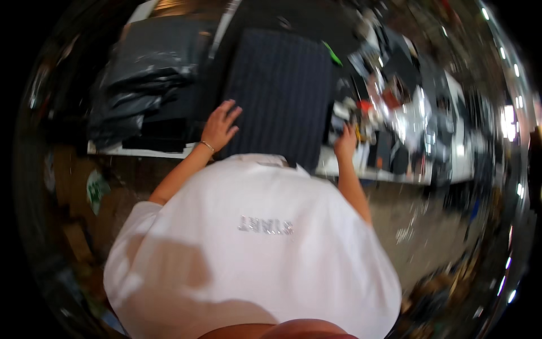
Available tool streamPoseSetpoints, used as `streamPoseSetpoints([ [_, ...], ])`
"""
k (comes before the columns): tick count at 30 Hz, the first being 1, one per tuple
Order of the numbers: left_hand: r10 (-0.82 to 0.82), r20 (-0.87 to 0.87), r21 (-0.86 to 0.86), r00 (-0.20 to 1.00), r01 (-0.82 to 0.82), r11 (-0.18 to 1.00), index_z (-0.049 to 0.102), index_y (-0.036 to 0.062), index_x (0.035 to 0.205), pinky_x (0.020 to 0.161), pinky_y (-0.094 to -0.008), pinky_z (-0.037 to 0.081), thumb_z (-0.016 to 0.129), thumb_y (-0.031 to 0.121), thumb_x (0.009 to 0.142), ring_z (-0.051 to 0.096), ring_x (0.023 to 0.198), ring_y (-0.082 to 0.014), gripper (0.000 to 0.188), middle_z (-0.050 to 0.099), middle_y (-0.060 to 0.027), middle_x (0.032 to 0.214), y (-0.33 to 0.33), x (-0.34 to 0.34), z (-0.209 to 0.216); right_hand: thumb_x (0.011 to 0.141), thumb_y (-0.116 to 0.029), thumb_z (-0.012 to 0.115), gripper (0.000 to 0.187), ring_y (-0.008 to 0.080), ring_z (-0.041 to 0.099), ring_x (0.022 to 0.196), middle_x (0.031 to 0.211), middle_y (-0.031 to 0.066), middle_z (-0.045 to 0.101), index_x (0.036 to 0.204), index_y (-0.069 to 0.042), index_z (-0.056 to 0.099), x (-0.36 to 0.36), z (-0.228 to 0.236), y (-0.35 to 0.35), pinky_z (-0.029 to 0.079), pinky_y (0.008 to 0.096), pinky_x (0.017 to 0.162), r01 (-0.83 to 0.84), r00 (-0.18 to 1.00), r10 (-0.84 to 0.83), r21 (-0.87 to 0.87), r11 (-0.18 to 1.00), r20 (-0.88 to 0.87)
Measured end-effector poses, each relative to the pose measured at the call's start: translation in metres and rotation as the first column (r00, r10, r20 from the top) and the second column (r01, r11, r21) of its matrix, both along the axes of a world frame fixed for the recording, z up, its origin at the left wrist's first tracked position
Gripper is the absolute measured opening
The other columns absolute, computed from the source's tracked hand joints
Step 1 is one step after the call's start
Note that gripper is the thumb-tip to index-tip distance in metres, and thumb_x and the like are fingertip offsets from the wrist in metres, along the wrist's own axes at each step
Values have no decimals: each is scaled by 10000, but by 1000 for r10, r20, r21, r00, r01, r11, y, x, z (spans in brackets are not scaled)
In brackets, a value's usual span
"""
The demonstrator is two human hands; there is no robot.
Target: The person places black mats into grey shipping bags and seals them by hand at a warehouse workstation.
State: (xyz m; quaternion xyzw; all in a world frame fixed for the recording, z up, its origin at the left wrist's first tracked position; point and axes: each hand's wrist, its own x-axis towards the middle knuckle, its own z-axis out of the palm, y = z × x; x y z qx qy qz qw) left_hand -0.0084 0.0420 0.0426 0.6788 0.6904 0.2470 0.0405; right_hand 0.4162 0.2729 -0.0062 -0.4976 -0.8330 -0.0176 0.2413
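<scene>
A large, dark navy rectangular piece with lengthwise stripes [279, 93] lies in front of me, its near end reaching my white shirt. At its left edge is my left hand [221, 125], its fingers spread and nothing in its grasp. My right hand [345, 141] is beyond the right edge, among a jumble of small items [361, 116] with red and yellow bits. Motion blur smears its fingers, so whether it holds any of them does not show. A bright green strip [333, 53] lies by the piece's far right corner.
Grey plastic bags [149, 56] are stacked on the left of the table, above black flat material [161, 133]. Clear plastic wrap [415, 121] and mixed dark goods crowd the right side. The table's pale front edge [389, 176] runs close to me. Cardboard [76, 181] stands below left.
</scene>
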Motion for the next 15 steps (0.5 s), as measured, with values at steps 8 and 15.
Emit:
streamPoseSetpoints([
  [8,-416,-244,-391,876,304,869,134,146,1584,1201,-551,6,642,620,766,52,1527,-250,1073,68,-105,1654,0,80,13,860,-116,567,172,315,631,1020,1017,115,651,969,-105,700,4,-9,4,563,460,776,164,877,26,-350,922,479],
  [15,-360,-205,-256,910,305,917,297,171,1539,1194,-561,124,848,473,614,167,1502,-291,1118,180,-135,1624,-15,85,-1,857,-117,593,129,310,675,907,938,110,678,876,-62,709,-12,21,17,575,412,748,117,833,94,-339,934,545],
])
